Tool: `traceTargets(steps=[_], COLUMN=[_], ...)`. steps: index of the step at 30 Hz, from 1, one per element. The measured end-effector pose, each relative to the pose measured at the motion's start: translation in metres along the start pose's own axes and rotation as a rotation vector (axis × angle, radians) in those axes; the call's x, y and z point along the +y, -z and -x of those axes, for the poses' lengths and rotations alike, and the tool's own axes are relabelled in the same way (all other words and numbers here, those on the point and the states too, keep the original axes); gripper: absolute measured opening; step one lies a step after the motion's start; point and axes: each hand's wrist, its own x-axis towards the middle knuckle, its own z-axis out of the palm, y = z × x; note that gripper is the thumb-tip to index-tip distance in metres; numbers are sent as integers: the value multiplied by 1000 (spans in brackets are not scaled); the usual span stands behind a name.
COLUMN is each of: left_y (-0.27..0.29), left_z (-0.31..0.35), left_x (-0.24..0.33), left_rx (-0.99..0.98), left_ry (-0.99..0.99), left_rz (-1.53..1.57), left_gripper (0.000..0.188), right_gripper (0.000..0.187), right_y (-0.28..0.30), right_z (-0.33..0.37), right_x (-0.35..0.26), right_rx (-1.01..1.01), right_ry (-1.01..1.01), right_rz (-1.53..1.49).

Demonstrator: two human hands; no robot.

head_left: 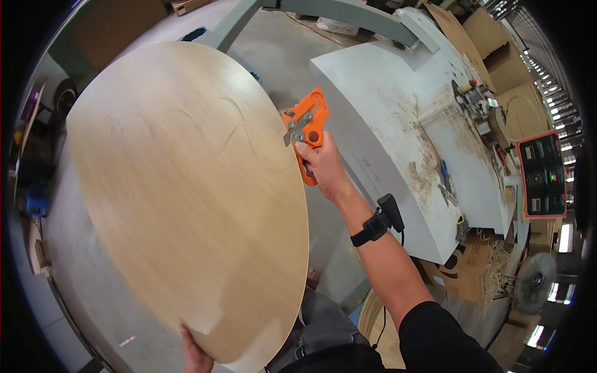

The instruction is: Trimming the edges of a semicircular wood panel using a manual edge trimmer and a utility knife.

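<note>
A large oval wooden panel (193,205) with a pale grain and a few wavy marks fills the left and middle of the head view. My left hand (194,355) grips its near edge, partly cut off by the frame's bottom; the fingers under the panel are hidden. Closed around an orange hand-held edge trimmer (316,112) with metal parts is my right hand (323,163), its thumb near the trimmer's pivot. The tool sits against the panel's right edge. On my right wrist is a black strap with a small black device (378,222).
To the right, a whitish work surface (385,105) carries brown shavings, a blue-handled screwdriver (444,171) and pliers (448,195). Below it stands a cardboard box (463,273) with wood strips, beside a fan (536,283). A grey-green metal frame (336,17) crosses the far side.
</note>
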Motion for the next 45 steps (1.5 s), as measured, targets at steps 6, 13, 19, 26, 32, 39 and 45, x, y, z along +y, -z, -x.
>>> traceTargets(steps=[6,13,19,26,32,39,45], left_y=[-135,-276,-334,-341,-207,-265,-327], left_z=[-20,-52,-71,-79,-79,18,18], left_x=[-60,-91,-97,-86,-109,-93,-72], left_rx=[-132,-226,-156,-103,-585,-950,-959], left_ry=[73,84,-9,-36,298,514,-106], left_rz=[176,295,220,156,-247,-505,-1109], left_gripper=[66,60,67,65,69,52,19], right_gripper=[23,30,33,30,22,23,57], right_y=[67,138,144,67,39,62,195], right_z=[70,161,236,345,401,327,288], right_x=[10,26,46,85,87,-15,-89], right_rx=[81,266,385,615,783,533,-143], right_ry=[-21,1,-68,-166,-233,-154,-221], right_rz=[33,41,-55,-146,-233,-635,-219])
